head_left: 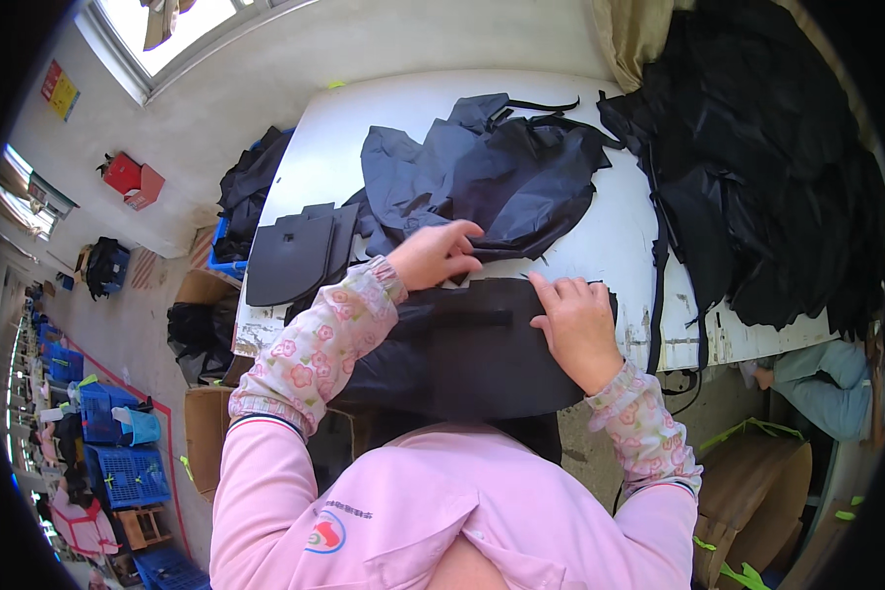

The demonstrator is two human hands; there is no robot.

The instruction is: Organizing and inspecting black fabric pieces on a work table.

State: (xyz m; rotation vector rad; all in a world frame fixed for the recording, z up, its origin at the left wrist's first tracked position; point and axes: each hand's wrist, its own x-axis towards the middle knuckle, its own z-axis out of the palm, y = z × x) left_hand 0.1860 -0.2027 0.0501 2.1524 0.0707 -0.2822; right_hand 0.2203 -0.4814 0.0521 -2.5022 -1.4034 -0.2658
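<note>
A stiff black panel [506, 364] lies at the table's near edge and reaches over it toward my body. My right hand [578, 329] has hold of its far right corner, with the thumb on top and the fingers bent over the far edge. Just beyond the panel, my left hand [436, 258] hovers with its fingers apart and nothing in it, next to the near edge of a crumpled dark fabric piece [492, 182]. Loose straps trail from that fabric. Black sheet fabric sticks out left of the panel, partly under my left forearm.
Flat black panels [290, 258] with rounded corners are stacked on the white table [339, 108] at left. A large heap of black fabric [757, 167] covers its right side. Cardboard boxes [208, 433] and blue crates [133, 477] stand on the floor. Another person's leg [821, 388] shows at right.
</note>
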